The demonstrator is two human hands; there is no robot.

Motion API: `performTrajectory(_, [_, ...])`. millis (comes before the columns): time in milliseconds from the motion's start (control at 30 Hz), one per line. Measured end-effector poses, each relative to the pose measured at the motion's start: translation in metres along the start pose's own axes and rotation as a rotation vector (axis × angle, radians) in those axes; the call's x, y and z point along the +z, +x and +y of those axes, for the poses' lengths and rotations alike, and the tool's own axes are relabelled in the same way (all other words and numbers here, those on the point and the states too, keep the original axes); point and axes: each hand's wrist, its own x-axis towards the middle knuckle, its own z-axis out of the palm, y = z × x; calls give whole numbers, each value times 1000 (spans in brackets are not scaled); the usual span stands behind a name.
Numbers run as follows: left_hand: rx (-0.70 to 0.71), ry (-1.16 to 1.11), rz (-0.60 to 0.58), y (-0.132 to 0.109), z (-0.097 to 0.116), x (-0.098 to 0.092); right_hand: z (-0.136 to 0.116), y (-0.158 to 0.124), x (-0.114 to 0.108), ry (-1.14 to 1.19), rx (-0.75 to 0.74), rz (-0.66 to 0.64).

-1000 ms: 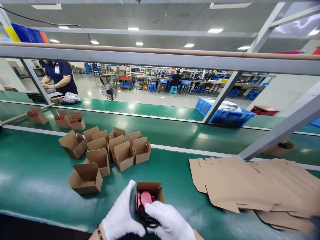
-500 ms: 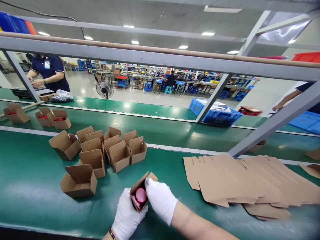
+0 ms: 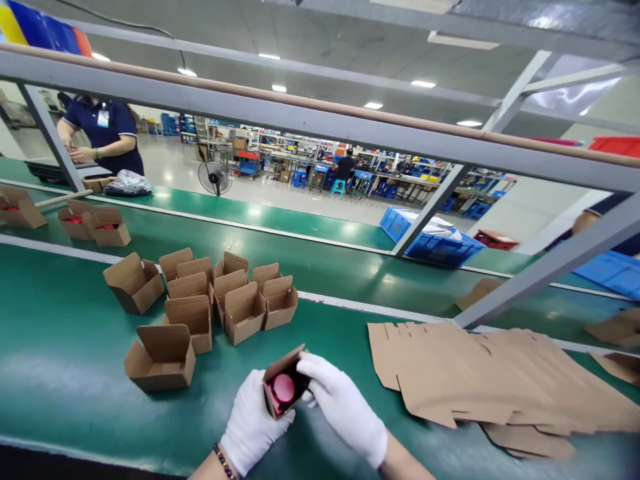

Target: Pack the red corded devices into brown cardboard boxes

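Note:
My left hand, in a white glove, is wrapped round a small brown cardboard box and tilts it above the green work surface. Inside the box sits a pink-red round-topped item whose kind I cannot make out. At the box's right side is my gloved right hand, its fingers bent at the rim and partly hidden behind it. Whether those fingers pinch the cardboard does not show. Several open cardboard boxes stand to the left of my hands.
Flat cardboard blanks lie stacked at the right. Beyond the white strip, boxes with red contents stand at far left. A metal frame crosses in front. A blue crate sits behind it, and a co-worker stands far left.
My right hand has shifted slightly right and down along the box, and its fingers are less closed at the rim. The flap they covered is no longer visible. The camera view has tilted a little.

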Motion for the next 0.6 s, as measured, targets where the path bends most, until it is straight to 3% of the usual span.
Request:
performTrajectory(67, [4, 11, -2, 0, 1, 0, 12, -4, 0, 315, -35, -24])
performTrajectory(133, [5, 24, 5, 1, 2, 0, 19, -4, 4, 330, -123, -58])
performTrajectory(200, [-3, 32, 2, 1, 2, 1, 21, -2, 10, 90, -272, -12])
performTrajectory(367, [-8, 33, -18, 0, -1, 2, 16, 0, 22, -765, -569, 198])
performTrajectory(600, [-22, 6, -21, 4, 11, -1, 15, 0, 26, -976, -637, -44])
